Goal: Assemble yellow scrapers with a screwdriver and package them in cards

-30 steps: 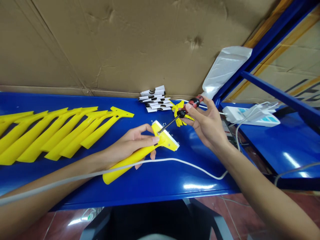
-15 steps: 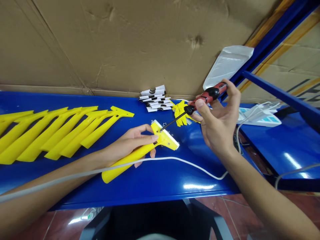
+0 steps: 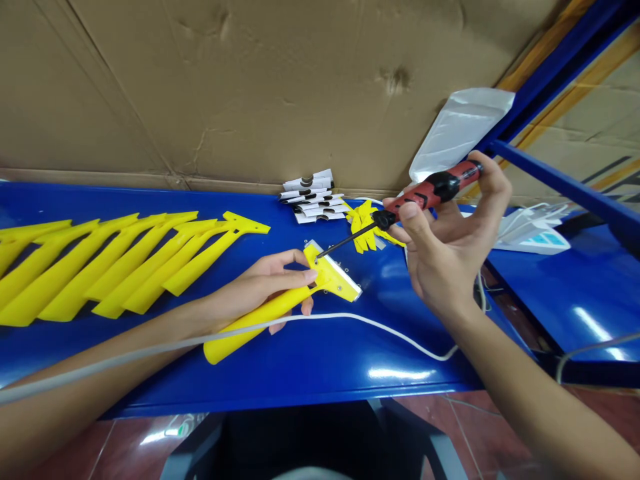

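Blue table (image 3: pixel 340 367), yellow scraper (image 3: pixel 289 299), aslant; head (image 3: pixel 331 276) upper right

The single head-worn view is looking forward and down from close above, showing the left hand (image 3: pixel 270 280) near centre, the right hand (image 3: pixel 443 257) right of centre, cardboard (image 3: pixel 300 87) across the top, blue table (image 3: pixel 325 373) below.

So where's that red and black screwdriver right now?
In the head view, the red and black screwdriver is right of centre, in the fingers of the right hand, its tip at the yellow scraper in the left hand.
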`<state>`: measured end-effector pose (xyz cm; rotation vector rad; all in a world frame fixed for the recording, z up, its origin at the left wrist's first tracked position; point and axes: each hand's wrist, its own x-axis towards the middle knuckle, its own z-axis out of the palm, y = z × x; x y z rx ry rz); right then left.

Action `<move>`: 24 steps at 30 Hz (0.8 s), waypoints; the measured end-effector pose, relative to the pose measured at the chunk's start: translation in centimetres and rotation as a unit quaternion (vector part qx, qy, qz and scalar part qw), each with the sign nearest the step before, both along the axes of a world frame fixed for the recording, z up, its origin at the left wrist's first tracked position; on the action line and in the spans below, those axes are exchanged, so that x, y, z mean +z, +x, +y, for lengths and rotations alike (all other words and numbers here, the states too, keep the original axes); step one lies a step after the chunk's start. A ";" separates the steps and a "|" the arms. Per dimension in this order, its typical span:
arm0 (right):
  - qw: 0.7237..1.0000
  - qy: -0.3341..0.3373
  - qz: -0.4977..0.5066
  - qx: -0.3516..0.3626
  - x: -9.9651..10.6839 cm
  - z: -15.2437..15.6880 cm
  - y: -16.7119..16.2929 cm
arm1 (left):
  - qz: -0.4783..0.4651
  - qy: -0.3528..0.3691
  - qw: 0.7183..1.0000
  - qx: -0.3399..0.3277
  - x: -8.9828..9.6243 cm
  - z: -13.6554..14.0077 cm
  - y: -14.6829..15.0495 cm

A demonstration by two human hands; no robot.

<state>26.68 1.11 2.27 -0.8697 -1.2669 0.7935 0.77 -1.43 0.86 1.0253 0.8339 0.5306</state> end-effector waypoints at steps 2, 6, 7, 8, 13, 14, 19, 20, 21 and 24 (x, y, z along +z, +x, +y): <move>0.997 0.049 0.009 -0.056 0.0 0.0 -0.1 | -0.001 0.001 1.000 0.002 0.0 0.0 0.0; 0.993 0.090 -0.023 -0.076 -0.3 0.1 -0.1 | -0.006 0.002 1.000 0.005 -0.3 0.2 0.0; 0.992 0.095 -0.025 -0.076 -0.3 0.1 -0.1 | -0.007 0.002 1.000 0.005 -0.3 0.2 0.0; 0.992 0.097 -0.025 -0.077 -0.3 0.1 0.0 | -0.007 0.003 1.000 0.004 -0.3 0.2 0.0; 0.992 0.081 -0.040 -0.083 -0.4 0.0 0.3 | -0.003 0.004 1.000 0.006 -0.2 0.2 0.0; 0.992 0.079 -0.046 -0.082 -0.5 0.0 0.3 | -0.001 0.005 1.000 0.007 -0.2 0.2 0.0; 0.994 0.080 -0.038 -0.068 -0.4 -0.2 0.2 | 0.005 0.009 1.000 0.006 -0.1 0.1 0.1; 0.994 0.078 -0.032 -0.065 -0.4 -0.2 0.2 | 0.005 0.009 1.000 0.006 -0.1 0.1 0.0; 0.995 0.074 -0.024 -0.062 -0.3 -0.2 0.1 | 0.005 0.009 1.000 0.006 0.0 0.1 0.0; 0.996 0.068 -0.007 -0.054 -0.4 0.0 0.3 | 0.004 0.005 1.000 0.006 0.0 0.0 0.0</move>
